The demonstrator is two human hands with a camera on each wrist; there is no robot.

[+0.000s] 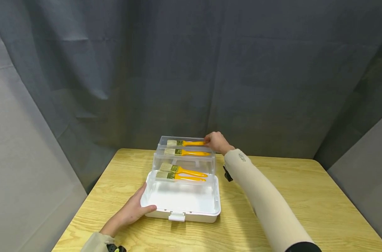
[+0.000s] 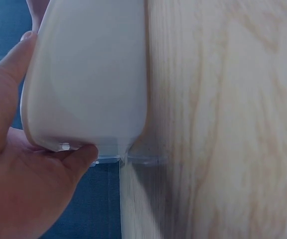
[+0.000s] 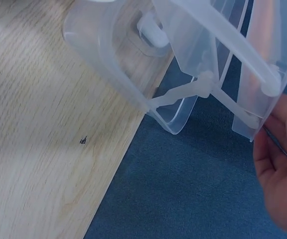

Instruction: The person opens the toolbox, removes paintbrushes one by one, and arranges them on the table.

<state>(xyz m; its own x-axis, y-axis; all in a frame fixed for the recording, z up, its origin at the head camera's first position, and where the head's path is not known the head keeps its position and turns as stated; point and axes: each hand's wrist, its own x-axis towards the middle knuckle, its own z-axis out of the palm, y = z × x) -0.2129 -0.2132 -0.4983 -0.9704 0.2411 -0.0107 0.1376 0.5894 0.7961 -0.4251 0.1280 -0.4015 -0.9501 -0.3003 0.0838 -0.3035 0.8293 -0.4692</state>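
A white storage box (image 1: 202, 218) stands unfolded on the table, its clear stepped trays raised at the back. My left hand (image 1: 132, 211) grips the box's front left corner, thumb over the front rim and fingers along the left side. At the far right end of the top tray (image 3: 268, 55), my right hand (image 1: 218, 142) pinches the tray's edge. Yellow-handled paintbrushes lie in the trays: one brush (image 1: 193, 143) at the top, another brush (image 1: 195, 153) in the middle, and two brushes (image 1: 191, 172) side by side in the lowest. All bristles point left.
The wooden table (image 1: 273, 185) extends to both sides of the box. Its back edge runs just behind the trays, with a dark grey curtain (image 1: 178, 70) beyond. A white latch (image 1: 176, 217) hangs at the box front. Light grey panels (image 1: 27, 157) flank the table.
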